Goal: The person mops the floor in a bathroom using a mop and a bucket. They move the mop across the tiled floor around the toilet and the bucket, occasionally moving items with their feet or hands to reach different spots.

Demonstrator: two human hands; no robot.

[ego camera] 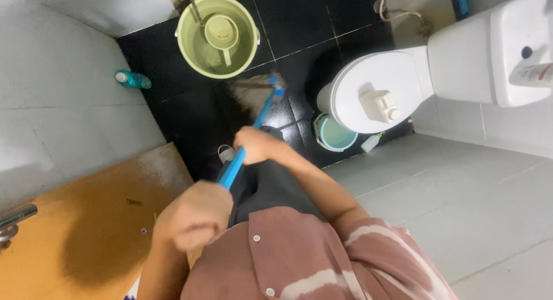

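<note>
Broom (253, 98) stood slanted, bristles down on the dark tile floor (190, 121) between bucket and toilet, blue handle running back to the body. Right hand (257, 145) closed round the mid handle, probably to steer; left hand (194, 215) fisted on the upper end, likely for push. Green bucket (185, 41) with a dipper (222, 32) inside sat just beyond the bristles. White toilet (351, 87), lid shut, crowded the right; a small teal pail (334, 133) at its base. Teal bottle (133, 79) by the left wall. Wooden door (86, 219) hemmed the left.
</note>
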